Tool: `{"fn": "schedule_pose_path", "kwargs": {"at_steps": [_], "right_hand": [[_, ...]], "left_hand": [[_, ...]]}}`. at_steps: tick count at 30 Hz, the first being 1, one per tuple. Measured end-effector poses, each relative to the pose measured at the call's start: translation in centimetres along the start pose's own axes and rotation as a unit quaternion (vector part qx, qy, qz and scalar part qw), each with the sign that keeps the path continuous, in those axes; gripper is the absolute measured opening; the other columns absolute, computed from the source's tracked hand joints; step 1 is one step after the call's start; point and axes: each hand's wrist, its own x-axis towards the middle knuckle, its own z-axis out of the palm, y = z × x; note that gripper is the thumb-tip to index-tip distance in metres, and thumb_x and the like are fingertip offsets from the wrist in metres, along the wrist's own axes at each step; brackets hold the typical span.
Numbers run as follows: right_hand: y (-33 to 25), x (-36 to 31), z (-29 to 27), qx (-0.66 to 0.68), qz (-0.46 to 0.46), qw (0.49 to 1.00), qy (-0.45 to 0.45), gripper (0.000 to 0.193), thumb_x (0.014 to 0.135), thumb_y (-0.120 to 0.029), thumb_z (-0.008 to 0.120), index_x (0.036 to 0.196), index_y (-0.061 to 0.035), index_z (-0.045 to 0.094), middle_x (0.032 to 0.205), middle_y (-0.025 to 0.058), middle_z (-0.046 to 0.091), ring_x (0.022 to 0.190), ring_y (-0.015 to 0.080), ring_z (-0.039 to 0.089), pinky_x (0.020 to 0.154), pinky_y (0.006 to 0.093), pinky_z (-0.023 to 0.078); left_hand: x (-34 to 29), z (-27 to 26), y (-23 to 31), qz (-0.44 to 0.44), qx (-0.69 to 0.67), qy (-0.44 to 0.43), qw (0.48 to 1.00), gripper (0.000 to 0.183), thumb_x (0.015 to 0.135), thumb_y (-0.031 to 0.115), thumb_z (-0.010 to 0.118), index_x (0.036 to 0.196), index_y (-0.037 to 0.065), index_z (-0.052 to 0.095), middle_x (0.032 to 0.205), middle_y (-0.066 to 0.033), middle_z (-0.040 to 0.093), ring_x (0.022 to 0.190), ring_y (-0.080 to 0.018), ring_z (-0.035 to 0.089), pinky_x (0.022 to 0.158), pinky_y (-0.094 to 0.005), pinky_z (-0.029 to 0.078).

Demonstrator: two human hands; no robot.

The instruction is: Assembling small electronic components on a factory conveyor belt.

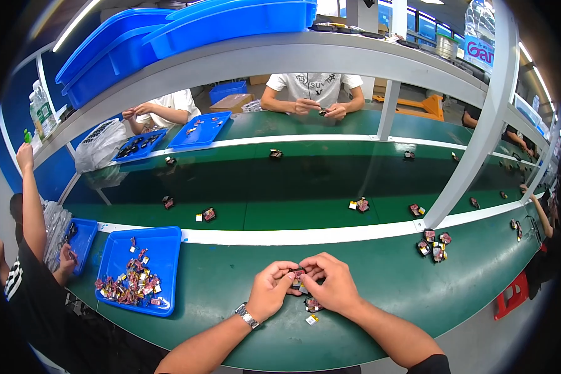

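Observation:
Over the green bench, both my hands hold a small electronic assembly [298, 275] with a reddish circuit board, a dark rim and a silvery-white part. My left hand [269, 290], with a metal watch at its wrist, pinches it from the left. My right hand [330, 282] closes round it from the right; the fingers partly hide it. Just below, between my wrists, another circuit board [313, 304] with a white-and-yellow piece [311, 319] lies on the bench. To the left, a blue tray [176, 262] contains many loose red boards with small white-and-yellow parts.
A small cluster of assemblies [435, 247] lies right of my hands. Beyond a white rail [262, 236], scattered assemblies sit on the dark green conveyor strip [293, 187]. A grey shelf [230, 59] bearing blue bins crosses above. Co-workers sit opposite, at left and at far right.

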Motion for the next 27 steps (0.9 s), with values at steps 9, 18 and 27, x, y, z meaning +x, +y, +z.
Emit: {"fn": "schedule_pose_path", "kwargs": {"at_steps": [9, 18, 27], "right_hand": [[0.4, 0.2, -0.1, 0.013, 0.083, 0.996, -0.019, 0.020, 0.080, -0.004, 0.070, 0.098, 0.0028, 0.065, 0.086, 0.0073, 0.065, 0.072, 0.0108, 0.064, 0.067, 0.0242, 0.054], [6.1, 6.9, -3.4, 0.028, 0.103, 0.986, 0.129, 0.020, 0.080, -0.009, 0.075, 0.094, 0.0011, 0.065, 0.076, 0.0031, 0.065, 0.069, 0.0075, 0.062, 0.065, 0.0237, 0.051], [9.6, 11.4, -4.8, -0.188, 0.008, 0.954, 0.232, 0.021, 0.074, -0.010, 0.075, 0.092, -0.0020, 0.068, 0.085, 0.0102, 0.065, 0.072, 0.0223, 0.065, 0.070, 0.0346, 0.053]], "left_hand": [[-0.1, 0.2, -0.3, 0.020, 0.056, -0.005, 0.998, 0.019, 0.099, 0.003, 0.050, 0.117, -0.003, 0.055, 0.107, -0.0108, 0.066, 0.093, -0.0137, 0.064, 0.072, -0.0277, 0.060], [1.0, -0.3, 0.0, 0.020, -0.002, 0.021, 1.000, 0.038, 0.100, 0.008, 0.049, 0.136, -0.001, 0.039, 0.133, -0.0202, 0.051, 0.104, -0.0238, 0.064, 0.083, -0.0351, 0.057], [0.6, -1.2, 0.0, 0.016, 0.033, -0.009, 0.999, 0.031, 0.099, 0.009, 0.053, 0.125, -0.005, 0.049, 0.122, -0.0182, 0.059, 0.099, -0.0226, 0.066, 0.080, -0.0333, 0.057]]}}
